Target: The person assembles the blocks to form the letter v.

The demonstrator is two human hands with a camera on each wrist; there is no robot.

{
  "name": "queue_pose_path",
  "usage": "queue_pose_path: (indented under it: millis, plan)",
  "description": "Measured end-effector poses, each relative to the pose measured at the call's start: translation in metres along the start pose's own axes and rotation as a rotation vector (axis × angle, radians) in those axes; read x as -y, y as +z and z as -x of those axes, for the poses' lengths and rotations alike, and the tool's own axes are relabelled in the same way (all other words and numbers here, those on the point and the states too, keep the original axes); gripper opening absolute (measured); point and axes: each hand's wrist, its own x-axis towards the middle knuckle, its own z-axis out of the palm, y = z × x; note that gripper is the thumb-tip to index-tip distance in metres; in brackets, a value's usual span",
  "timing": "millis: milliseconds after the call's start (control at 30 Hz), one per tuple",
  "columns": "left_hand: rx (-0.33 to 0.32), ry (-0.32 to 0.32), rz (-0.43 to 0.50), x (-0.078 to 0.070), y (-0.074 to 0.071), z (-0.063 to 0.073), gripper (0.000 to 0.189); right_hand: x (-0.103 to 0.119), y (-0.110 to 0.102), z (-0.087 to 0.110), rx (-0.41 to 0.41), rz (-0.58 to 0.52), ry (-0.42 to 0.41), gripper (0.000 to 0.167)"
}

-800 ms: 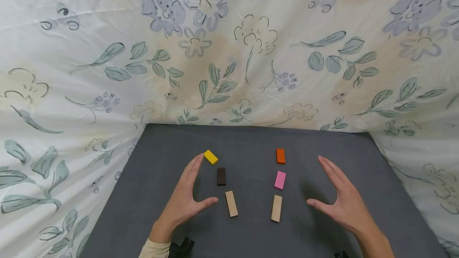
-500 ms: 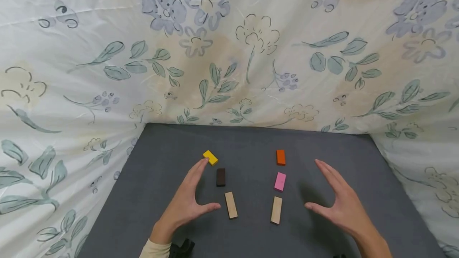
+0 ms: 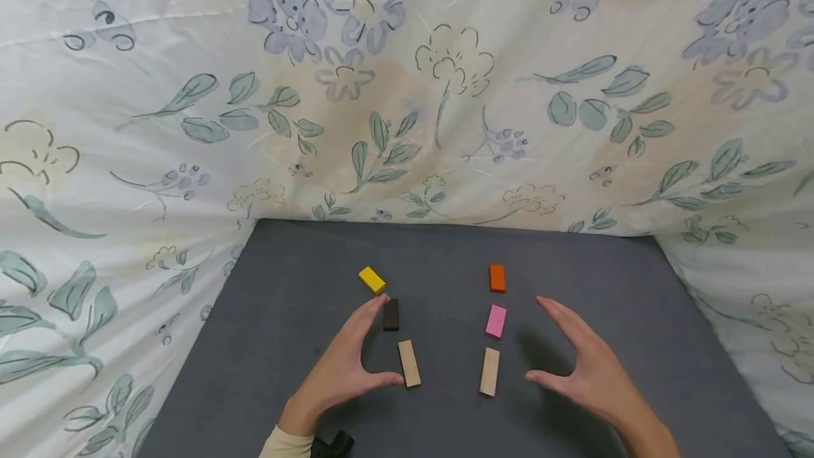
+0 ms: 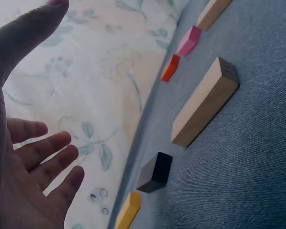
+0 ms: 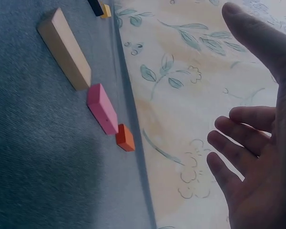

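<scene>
Fingers [image 3: 366, 315] spread, flanking blocks [image 3: 495, 321] well inside the far table edge [image 3: 445, 229].

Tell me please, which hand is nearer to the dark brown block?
Left: in the head view, the left hand is just left of the dark brown block, fingers near its far end; the right hand is farther, right of the pink block.

The left sleeve [image 3: 287, 443] is plain cream and terminates at the wrist [image 3: 302, 413], with an angular black fitting [image 3: 335, 444] located directly alongside
</scene>
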Motion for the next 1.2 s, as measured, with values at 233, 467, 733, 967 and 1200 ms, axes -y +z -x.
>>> queue_pose_path:
  millis: [233,467,733,967,1200]
  plan:
    - [0.053,-0.017,0.003,0.003,0.011,0.001,0.119,0.001,0.007,0.004,0.052,-0.001,0.062,0.116]
    - [0.071,-0.04,0.0,0.007,0.015,0.002,0.117,0.0,0.015,0.005,0.06,-0.023,0.04,0.116]
    - [0.108,-0.024,-0.01,0.014,0.023,0.003,0.113,-0.002,0.023,0.007,0.098,-0.02,0.077,0.115]
    - [0.115,-0.031,-0.017,0.015,0.024,0.0,0.109,-0.007,0.03,0.009,0.076,-0.025,0.037,0.113]
    - [0.135,-0.05,-0.044,0.017,0.023,0.001,0.105,-0.008,0.032,0.008,0.097,-0.042,0.052,0.112]
